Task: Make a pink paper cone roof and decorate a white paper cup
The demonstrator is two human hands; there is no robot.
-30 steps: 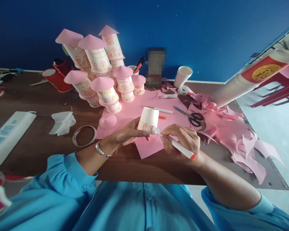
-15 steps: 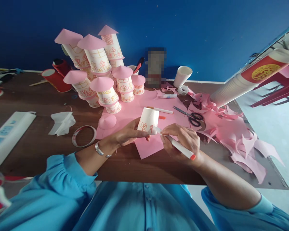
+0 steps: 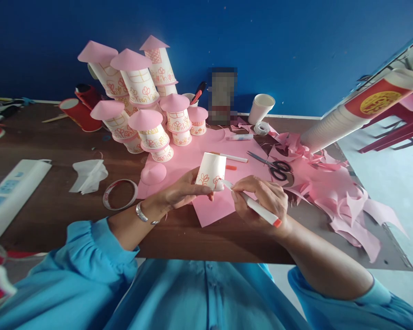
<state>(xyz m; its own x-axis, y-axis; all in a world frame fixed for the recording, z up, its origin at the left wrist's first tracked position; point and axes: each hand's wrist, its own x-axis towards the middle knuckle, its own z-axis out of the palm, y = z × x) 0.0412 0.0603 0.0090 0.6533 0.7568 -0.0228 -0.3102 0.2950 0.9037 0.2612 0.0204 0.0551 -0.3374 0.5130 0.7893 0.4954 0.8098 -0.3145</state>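
My left hand (image 3: 186, 190) is closed round a white paper cup (image 3: 211, 166) with orange-red flowers drawn near its lower edge. In my right hand (image 3: 262, 199) is a white marker (image 3: 261, 211) with an orange-red end, and its tip meets the cup by the right-hand flower. Beneath the cup lies pink paper (image 3: 213, 213). Beyond it are another marker (image 3: 237, 157) and an orange cap-like piece (image 3: 231, 167). Black-handled scissors (image 3: 278, 169) rest to the right of them.
Decorated cup towers with pink cone roofs (image 3: 146, 120) stand at the back left. A tape roll (image 3: 120, 194) and crumpled white paper (image 3: 88, 175) lie left. Pink scraps (image 3: 330, 197) and a leaning cup stack (image 3: 356, 112) are on the right. A white cup (image 3: 260, 109) stands by the wall.
The marker tip and my right hand have shifted slightly to the right. The cup has tilted a little, and the right-hand flower has more orange-red lines.
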